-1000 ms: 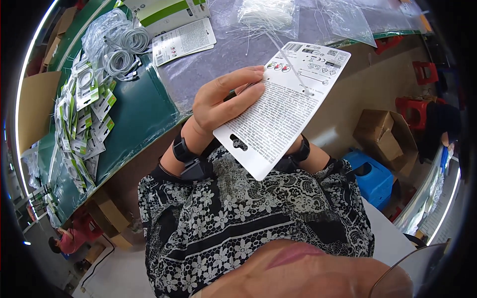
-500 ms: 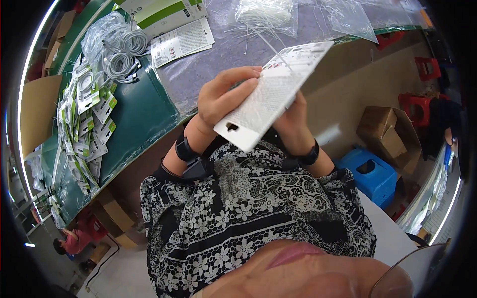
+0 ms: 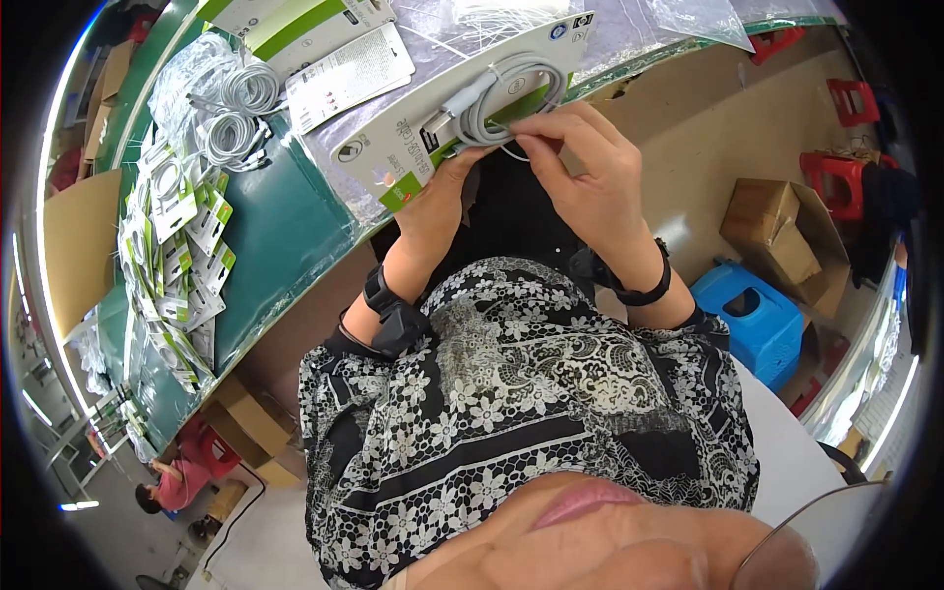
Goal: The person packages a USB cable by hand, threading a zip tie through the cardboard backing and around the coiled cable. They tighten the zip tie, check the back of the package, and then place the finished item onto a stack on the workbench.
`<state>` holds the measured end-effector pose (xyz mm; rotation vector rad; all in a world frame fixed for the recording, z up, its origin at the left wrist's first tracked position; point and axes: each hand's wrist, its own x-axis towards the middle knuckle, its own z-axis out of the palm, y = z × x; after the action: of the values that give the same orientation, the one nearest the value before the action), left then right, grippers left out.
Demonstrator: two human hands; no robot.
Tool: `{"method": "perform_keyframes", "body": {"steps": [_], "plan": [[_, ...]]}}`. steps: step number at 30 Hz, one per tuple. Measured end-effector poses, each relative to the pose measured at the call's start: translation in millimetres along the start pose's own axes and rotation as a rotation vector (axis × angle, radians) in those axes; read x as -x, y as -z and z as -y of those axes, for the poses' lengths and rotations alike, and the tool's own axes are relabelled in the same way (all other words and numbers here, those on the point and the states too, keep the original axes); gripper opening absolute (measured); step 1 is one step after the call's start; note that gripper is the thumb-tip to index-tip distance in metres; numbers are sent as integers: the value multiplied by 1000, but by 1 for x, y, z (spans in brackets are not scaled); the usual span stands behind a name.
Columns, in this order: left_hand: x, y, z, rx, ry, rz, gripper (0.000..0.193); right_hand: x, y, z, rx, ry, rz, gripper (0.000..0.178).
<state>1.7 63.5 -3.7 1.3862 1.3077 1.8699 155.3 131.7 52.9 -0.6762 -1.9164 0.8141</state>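
Observation:
A white and green packaging card (image 3: 398, 123) is tilted in front of me, printed front up, held at its near edge by my left hand (image 3: 433, 211). On the card lies a coiled light grey USB cable (image 3: 479, 110), its plug pointing toward the card's left part. My right hand (image 3: 595, 172) is closed at the coil's near right side, thumb and index finger pinched together. A thin white cable tie (image 3: 517, 154) shows just below those fingertips. The left fingers are mostly hidden beneath the card.
Coiled cables (image 3: 236, 138) and a heap of finished carded packs (image 3: 177, 265) lie on the green table (image 3: 280, 216) at left. More cards (image 3: 354, 74) and loose white cable ties (image 3: 501, 22) are at the back. A blue stool (image 3: 752, 329) and a cardboard box (image 3: 777, 236) stand at right.
The card has been turned over from its printed back to its front, showing the coiled cable, and moved up and left. My right hand has come from behind it to the coil.

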Motion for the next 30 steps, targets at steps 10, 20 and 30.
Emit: {"method": "perform_keyframes", "body": {"steps": [10,20,30], "plan": [[2,1,-2,-166,-210,-60,27,0,1,2,113,53,1,15],[-14,4,-17,-188,-512,166,33,11,0,3,35,21,-50,14],[-12,8,-19,-187,-505,189,33,20,-1,1,19,-1,-57,15]]}}
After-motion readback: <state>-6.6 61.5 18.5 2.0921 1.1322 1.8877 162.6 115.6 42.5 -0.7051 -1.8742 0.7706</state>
